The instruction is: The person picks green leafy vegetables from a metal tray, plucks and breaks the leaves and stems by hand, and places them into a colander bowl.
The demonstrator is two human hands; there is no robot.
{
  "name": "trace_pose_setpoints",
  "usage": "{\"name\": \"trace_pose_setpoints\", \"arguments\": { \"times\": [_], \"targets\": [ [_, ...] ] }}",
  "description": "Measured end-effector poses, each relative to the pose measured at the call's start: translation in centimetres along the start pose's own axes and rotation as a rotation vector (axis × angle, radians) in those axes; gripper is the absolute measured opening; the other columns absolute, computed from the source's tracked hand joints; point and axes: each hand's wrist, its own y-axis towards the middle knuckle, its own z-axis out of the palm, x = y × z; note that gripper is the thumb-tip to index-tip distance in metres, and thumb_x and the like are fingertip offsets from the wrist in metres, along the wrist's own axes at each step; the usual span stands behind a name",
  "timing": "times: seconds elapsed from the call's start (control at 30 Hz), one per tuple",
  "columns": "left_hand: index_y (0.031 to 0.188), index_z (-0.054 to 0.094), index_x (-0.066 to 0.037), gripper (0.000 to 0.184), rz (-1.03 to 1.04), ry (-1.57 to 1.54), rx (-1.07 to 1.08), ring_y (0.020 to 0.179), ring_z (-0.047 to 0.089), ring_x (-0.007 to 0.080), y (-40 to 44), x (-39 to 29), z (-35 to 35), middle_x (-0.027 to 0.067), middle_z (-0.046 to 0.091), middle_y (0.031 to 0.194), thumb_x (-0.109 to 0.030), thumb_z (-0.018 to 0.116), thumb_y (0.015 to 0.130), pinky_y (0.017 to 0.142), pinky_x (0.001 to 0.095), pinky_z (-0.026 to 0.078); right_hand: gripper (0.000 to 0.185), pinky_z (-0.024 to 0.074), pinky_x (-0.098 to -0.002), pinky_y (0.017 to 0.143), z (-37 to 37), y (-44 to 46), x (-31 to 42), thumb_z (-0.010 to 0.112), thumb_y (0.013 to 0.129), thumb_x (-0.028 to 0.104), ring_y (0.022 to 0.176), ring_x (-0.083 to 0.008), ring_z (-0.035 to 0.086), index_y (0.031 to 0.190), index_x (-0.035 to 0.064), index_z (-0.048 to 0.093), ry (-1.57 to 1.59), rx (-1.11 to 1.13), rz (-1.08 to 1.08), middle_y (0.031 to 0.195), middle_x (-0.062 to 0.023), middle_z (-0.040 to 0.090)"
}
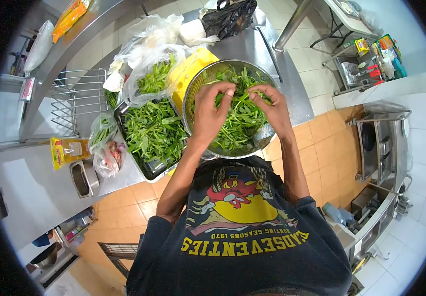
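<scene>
"What are we seeing, starting from the left?"
"We're seeing a wire rack [77, 101], then a yellow packet [68, 151] near a small metal container [84, 178]."
"And further right?"
"We're looking at a tray [159, 165] heaped with green leaves [149, 126], with a clear plastic bag [146, 54] bunching at its far end. Something yellow [189, 74] is standing just beside the strainer [264, 133]."
"Where are we finding the leafy greens [240, 127]?"
"They're filling that strainer, below both hands."
"How are we reading the left hand [212, 109]?"
"It's hovering over the strainer's left half, thumb meeting fingertips; whether it's pinching a stem, we're unable to tell."
"And the right hand [273, 106]?"
"It's curling thumb and forefinger beside some green; we're unable to tell whether it's gripping any. Beyond it, a dark handle [270, 53] is lying on the steel table [299, 101]."
</scene>
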Motion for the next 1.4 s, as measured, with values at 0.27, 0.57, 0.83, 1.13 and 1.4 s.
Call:
{"name": "trace_pose_setpoints", "arguments": {
  "times": [0.27, 0.57, 0.83, 1.13, 1.4],
  "targets": [
    [0.096, 0.073, -0.018, 0.015, 0.162, 0.307, 0.105, 0.091, 0.058, 0.0183, -1.1, 0.5, 0.6, -0.0021, 0.070, 0.091, -0.023, 0.075, 0.082, 0.082, 0.0359, 0.036, 0.010, 0.0434, -0.0291, 0.091, 0.4, -0.1, -0.3, 0.068, 0.091, 0.012, 0.097, -0.0152, 0.060, 0.096, 0.0035, 0.069, 0.007, -0.024, -0.046, 0.098, -0.0048, 0.068],
    [0.092, 0.075, -0.017, 0.012, 0.026, 0.250, 0.143, 0.087, 0.058, 0.0187, -1.0, 1.1, 0.3, -0.0022, 0.069, 0.082, -0.025, 0.074, 0.083, 0.082, 0.0356, 0.034, 0.010, 0.0437, -0.0280, 0.091, 0.6, -0.4, -0.6, 0.067, 0.091, 0.011, 0.099, -0.0120, 0.059, 0.097, 0.0036, 0.069, 0.071, 0.008, 0.053, 0.100, -0.0030, 0.066],
    [0.089, 0.074, -0.018, 0.012, 0.134, 0.345, 0.155, 0.083, 0.057, 0.0182, -0.7, 0.8, -0.6, -0.0044, 0.069, 0.084, -0.019, 0.077, 0.077, 0.080, 0.0344, 0.035, 0.009, 0.0439, -0.0280, 0.089, 0.8, -0.6, 0.0, 0.069, 0.088, 0.008, 0.095, -0.0143, 0.059, 0.096, 0.0034, 0.068, -0.143, 0.090, -0.081, 0.096, -0.0044, 0.065],
    [0.093, 0.073, -0.011, 0.011, -0.147, -0.024, 0.260, 0.089, 0.059, 0.0150, -1.3, 1.3, -0.3, -0.0011, 0.069, 0.089, -0.015, 0.073, 0.083, 0.087, 0.0320, 0.040, 0.011, 0.0449, -0.0274, 0.086, 1.0, -1.0, -0.2, 0.068, 0.087, 0.009, 0.094, -0.0140, 0.060, 0.096, 0.0021, 0.069, -0.013, 0.108, 0.016, 0.093, -0.0041, 0.067],
    [0.106, 0.070, -0.005, 0.022, -0.648, -0.823, 0.091, 0.092, 0.059, 0.0123, -1.6, 3.4, -2.5, 0.0015, 0.070, 0.100, -0.024, 0.068, 0.094, 0.089, 0.0293, 0.043, 0.014, 0.0442, -0.0236, 0.085, 0.3, -1.0, 0.2, 0.067, 0.091, 0.012, 0.090, -0.0080, 0.058, 0.100, 0.0016, 0.069, 0.212, 0.070, 0.211, 0.095, 0.0003, 0.067]
  ]
}}
